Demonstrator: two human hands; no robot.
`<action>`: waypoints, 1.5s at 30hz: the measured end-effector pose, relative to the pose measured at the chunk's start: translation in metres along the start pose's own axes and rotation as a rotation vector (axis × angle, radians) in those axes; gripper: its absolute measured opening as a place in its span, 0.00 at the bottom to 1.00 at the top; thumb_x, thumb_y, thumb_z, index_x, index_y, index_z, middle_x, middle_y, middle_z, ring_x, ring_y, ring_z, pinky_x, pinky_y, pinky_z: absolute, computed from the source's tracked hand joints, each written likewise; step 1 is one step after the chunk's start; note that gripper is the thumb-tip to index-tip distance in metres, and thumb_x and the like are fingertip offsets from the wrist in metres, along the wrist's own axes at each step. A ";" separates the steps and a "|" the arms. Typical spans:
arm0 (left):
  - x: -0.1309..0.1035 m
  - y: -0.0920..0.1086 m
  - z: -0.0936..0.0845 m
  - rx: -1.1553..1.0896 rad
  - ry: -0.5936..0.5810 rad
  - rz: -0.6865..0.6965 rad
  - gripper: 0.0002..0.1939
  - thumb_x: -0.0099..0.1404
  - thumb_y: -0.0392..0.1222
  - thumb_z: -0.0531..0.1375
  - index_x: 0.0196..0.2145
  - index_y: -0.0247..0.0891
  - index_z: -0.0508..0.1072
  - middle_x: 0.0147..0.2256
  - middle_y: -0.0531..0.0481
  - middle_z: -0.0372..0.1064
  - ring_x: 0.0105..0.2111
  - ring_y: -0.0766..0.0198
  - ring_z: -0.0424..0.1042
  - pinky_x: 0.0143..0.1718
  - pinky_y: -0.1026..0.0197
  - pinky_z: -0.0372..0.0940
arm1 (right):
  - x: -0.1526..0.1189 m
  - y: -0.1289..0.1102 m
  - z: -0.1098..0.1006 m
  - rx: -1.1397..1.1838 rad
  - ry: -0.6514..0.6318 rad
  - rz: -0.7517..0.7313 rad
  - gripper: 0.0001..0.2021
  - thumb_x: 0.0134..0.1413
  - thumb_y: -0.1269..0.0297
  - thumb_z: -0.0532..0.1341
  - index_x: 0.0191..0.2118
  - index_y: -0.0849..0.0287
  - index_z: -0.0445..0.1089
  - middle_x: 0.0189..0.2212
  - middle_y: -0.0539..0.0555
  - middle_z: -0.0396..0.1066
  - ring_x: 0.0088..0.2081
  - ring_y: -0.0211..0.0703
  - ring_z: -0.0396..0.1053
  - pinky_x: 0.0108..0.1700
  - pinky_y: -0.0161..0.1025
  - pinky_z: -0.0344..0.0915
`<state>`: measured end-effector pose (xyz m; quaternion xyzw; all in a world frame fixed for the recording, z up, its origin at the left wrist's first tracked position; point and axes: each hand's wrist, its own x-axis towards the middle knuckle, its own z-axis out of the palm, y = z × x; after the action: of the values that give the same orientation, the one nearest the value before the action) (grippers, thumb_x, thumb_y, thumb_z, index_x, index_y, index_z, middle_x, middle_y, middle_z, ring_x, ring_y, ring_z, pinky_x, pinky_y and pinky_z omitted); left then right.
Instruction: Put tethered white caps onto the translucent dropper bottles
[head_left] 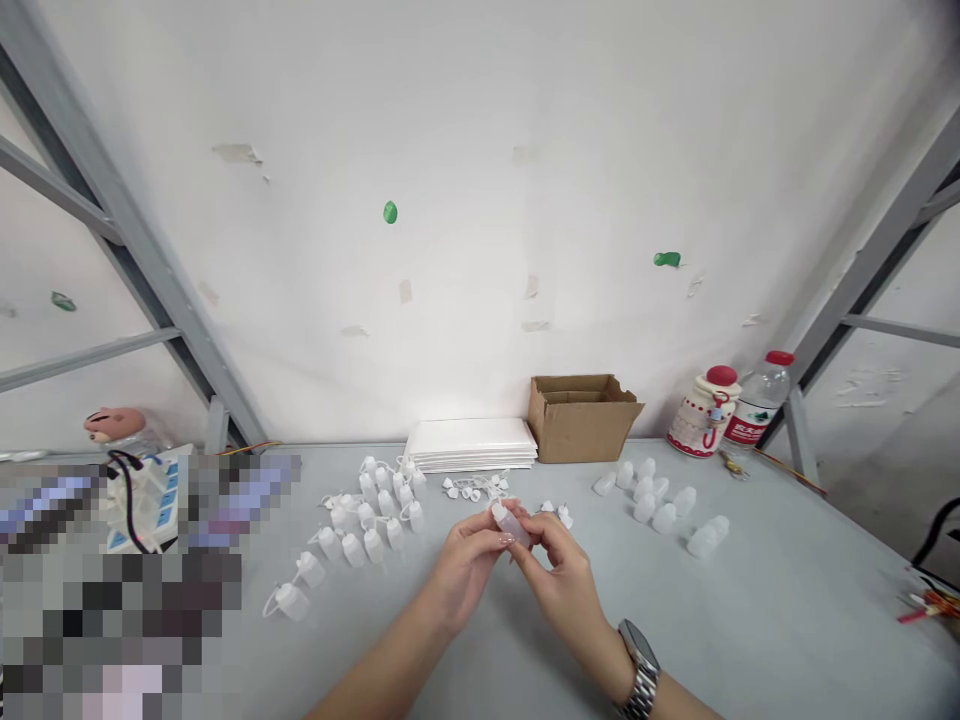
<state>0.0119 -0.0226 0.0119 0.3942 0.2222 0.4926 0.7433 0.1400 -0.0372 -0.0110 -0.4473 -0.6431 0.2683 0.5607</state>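
Observation:
A small translucent plastic bottle (513, 524) with a white neck is held tilted between my two hands, above the middle of the table. My left hand (466, 560) pinches it from the left, thumb across its near side. From the right, the fingers of my right hand (559, 565) grip its lower body. Behind my hands lie loose white caps with straps (472, 488), and a few more white caps (559, 513) sit just behind my right hand. Several capped bottles (365, 515) stand to the left. Several bottles without caps (652, 495) are grouped on the right.
A stack of white flat boxes (471, 445) and an open cardboard box (586, 430) stand against the wall. A decorated flask (697, 420) and a red-capped water bottle (759, 400) are at the back right. A power strip (150, 500) lies at left beside a blurred-out area.

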 end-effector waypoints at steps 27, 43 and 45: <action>0.002 -0.002 -0.001 -0.104 0.042 -0.037 0.12 0.60 0.38 0.54 0.39 0.35 0.74 0.38 0.45 0.71 0.46 0.55 0.65 0.50 0.55 0.53 | 0.000 0.001 0.001 -0.040 -0.005 0.007 0.04 0.54 0.63 0.57 0.32 0.57 0.66 0.28 0.51 0.66 0.29 0.40 0.63 0.33 0.36 0.61; 0.001 0.002 0.000 0.395 0.112 0.099 0.13 0.60 0.45 0.56 0.36 0.36 0.77 0.35 0.46 0.71 0.33 0.59 0.66 0.34 0.59 0.59 | 0.006 -0.005 -0.001 0.328 -0.138 0.268 0.10 0.48 0.56 0.62 0.28 0.59 0.70 0.24 0.50 0.67 0.24 0.38 0.63 0.28 0.36 0.63; 0.000 0.002 0.001 0.390 0.090 0.090 0.14 0.59 0.46 0.57 0.39 0.37 0.76 0.38 0.45 0.72 0.37 0.57 0.67 0.38 0.58 0.59 | 0.012 -0.006 -0.004 0.464 -0.199 0.323 0.11 0.47 0.56 0.63 0.29 0.59 0.71 0.24 0.50 0.68 0.23 0.36 0.63 0.29 0.37 0.63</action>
<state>0.0116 -0.0225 0.0136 0.5180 0.3284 0.4901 0.6194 0.1424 -0.0305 0.0010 -0.3750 -0.5369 0.5364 0.5324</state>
